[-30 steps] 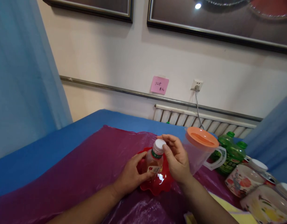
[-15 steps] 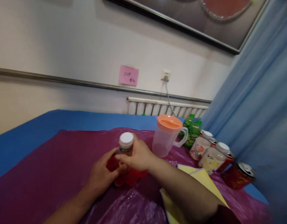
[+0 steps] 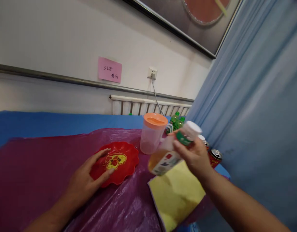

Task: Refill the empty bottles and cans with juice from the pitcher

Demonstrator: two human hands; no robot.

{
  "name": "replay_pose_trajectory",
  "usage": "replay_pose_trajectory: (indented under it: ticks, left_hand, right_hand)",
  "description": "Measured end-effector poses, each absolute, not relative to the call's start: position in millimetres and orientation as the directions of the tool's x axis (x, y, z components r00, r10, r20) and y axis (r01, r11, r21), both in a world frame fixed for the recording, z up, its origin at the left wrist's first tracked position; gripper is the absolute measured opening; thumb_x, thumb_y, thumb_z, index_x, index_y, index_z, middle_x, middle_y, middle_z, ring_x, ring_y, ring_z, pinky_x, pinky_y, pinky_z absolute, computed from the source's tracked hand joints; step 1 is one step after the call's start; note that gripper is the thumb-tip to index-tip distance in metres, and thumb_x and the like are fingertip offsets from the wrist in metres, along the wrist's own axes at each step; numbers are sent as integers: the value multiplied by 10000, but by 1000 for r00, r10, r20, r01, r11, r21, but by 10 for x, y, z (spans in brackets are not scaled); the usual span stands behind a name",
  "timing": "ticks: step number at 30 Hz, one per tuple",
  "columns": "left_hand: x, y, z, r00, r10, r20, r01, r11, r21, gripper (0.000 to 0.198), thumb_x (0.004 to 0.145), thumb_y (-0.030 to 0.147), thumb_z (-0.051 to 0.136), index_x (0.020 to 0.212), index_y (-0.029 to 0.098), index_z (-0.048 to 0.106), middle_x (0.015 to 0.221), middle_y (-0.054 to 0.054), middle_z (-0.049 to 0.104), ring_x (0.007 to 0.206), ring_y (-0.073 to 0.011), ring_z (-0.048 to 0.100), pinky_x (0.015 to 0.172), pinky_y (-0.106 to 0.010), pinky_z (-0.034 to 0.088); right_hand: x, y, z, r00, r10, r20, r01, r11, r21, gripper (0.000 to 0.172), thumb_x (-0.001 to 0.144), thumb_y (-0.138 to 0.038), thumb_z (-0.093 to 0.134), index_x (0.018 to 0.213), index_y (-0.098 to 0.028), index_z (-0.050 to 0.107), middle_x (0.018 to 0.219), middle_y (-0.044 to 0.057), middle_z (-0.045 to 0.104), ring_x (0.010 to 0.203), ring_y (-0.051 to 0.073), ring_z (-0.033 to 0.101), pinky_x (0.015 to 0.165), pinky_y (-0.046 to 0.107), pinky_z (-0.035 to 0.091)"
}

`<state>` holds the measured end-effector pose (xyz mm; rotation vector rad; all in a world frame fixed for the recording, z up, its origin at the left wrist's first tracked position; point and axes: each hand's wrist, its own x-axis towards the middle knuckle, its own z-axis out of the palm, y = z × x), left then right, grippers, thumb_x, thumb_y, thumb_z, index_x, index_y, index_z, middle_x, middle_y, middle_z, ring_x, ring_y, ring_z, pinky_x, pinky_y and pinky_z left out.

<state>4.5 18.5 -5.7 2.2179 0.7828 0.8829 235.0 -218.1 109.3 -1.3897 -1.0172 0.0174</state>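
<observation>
- White cap [image 3: 194, 126] pointed upper right; bottle [image 3: 166, 161] slanted right of centre, base lower left.
- Right hand [image 3: 198, 158] gripped its neck.
- Left hand [image 3: 87, 176], farther off, stood wide at dish's [image 3: 133, 159] left edge.

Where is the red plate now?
In the head view, the red plate lies left of centre on the purple sheet, the left hand over its left edge and the orange-lidded jug to its right.

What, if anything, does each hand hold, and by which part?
The right hand holds a white-capped plastic bottle by its upper part, near the neck. The left hand is partly over the red scalloped plate; whether it grips it cannot be told.
</observation>
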Motion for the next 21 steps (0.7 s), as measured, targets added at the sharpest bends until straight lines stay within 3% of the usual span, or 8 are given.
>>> replay_pose_trajectory:
  ticks: [3,6,9,16,21]
  left_hand:
    - [58,169,-15,571,724,387,320,-630,708,649,795,658,635,1311,265,634,1300,-77,732,1207,-345,688,1067,-500,534]
    - [55,153,22,546,741,391,325,-617,716,619,819,642,609,1306,260,630,1224,-62,767,1157,-330,716,1046,-482,551]
    - [38,142,54,537,757,373,351,-602,717,618,815,640,605,1295,253,633,1173,-61,784,1144,-336,718,1038,-484,551]
    - [38,176,59,520,761,387,323,-595,736,572,800,617,607,1216,229,669,1022,-46,799,1014,-294,750,974,-421,577]
    - [24,125,51,509,745,432,267,-614,743,505,832,541,618,1192,194,691,940,-33,772,860,-216,748,860,-325,594]
  right_hand:
    - [2713,-2781,1014,780,334,529,550,37,-834,459,746,-582,788,975,-206,659,928,84,762,783,227,710,692,357,584]
    - [3013,-3190,877,850,137,508,524,-302,-796,494,685,-634,780,894,-206,647,781,71,736,673,233,669,589,338,527]
    - [3225,-3395,707,858,82,507,475,-504,-721,544,656,-694,737,871,-201,654,753,94,728,673,267,666,567,348,484]
    - [3503,-3383,305,883,98,459,427,-573,-699,639,680,-750,673,969,-180,658,855,135,760,766,312,689,640,374,483]
    - [3612,-3392,155,917,63,393,343,-625,-701,697,640,-782,667,976,-171,664,870,159,746,763,334,672,634,402,485]
